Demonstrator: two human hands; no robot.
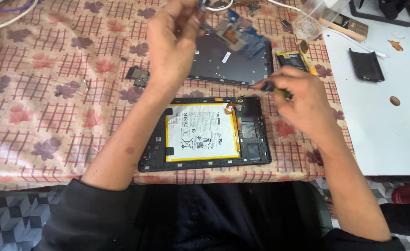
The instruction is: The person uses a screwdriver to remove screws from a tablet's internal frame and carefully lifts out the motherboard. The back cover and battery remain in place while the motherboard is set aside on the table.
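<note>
An opened tablet (205,135) lies flat on the flowery tablecloth (51,93), close to the table's near edge, right in front of the person. Its back is off. Inside it sits a big white battery (201,132) with a yellow edge, and dark parts fill the strip on the right side of the tablet.

The right hand (302,104) is just beside the tablet's top right corner. Its fingers are pinched tight around a thin tool with a dark and yellow handle (275,89). The tip of the tool points toward that corner.

The left hand (174,42) is lifted up above the tablet, over toward the far side of the table. Its fingers are squeezed together on something small at the top edge of the view. I cannot tell what the small thing is.

Behind the tablet lies a dark flat back cover (230,58) with a blue board at its far end. Left of the tablet's top left corner sits a small dark metal part (137,76). Far off to the upper right of the tablet stands a clear plastic cup (311,21). Further right, on a white board (390,135), rests a little black pouch (366,65).
</note>
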